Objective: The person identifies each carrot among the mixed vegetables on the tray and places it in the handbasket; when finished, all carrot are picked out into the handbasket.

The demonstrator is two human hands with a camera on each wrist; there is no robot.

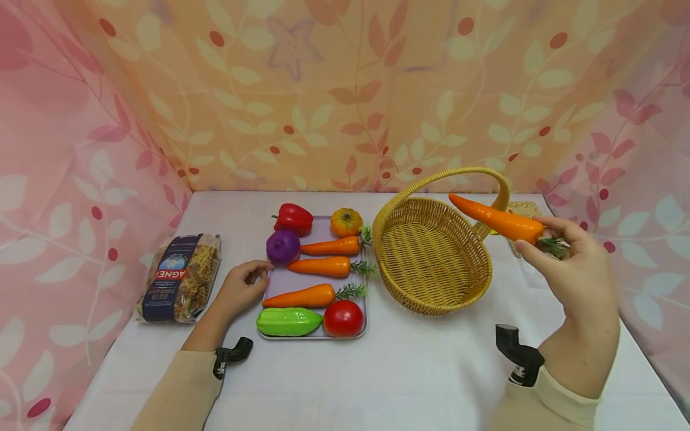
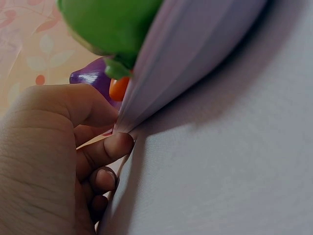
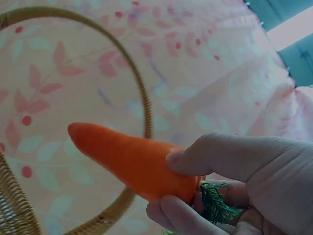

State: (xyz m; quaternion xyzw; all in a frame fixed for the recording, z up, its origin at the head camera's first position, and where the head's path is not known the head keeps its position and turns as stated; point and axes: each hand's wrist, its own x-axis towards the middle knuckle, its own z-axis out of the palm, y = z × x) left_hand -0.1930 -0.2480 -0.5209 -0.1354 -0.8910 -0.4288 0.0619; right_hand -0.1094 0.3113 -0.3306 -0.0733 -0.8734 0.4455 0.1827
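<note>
At the far left a bag of pasta (image 1: 180,278) lies near the left hand (image 1: 242,290), whose bent fingertips pinch the left rim of the lilac tray (image 1: 293,282). Three carrots (image 1: 323,267) lie there, with a green pepper (image 1: 289,321), a tomato (image 1: 344,318), a purple vegetable (image 1: 283,247), a red pepper (image 1: 293,219) and a small pumpkin (image 1: 346,222), so the work looks barely begun (only bare weave shows inside the basket (image 1: 428,263), next along). One carrot (image 1: 496,218) is off the tray: the right hand (image 1: 579,275), thumb and fingers closed on its thick end, holds it up by the basket's right side. Its tip points left and away from the person, its leafy end right and nearer; the long axis slants between them.
</note>
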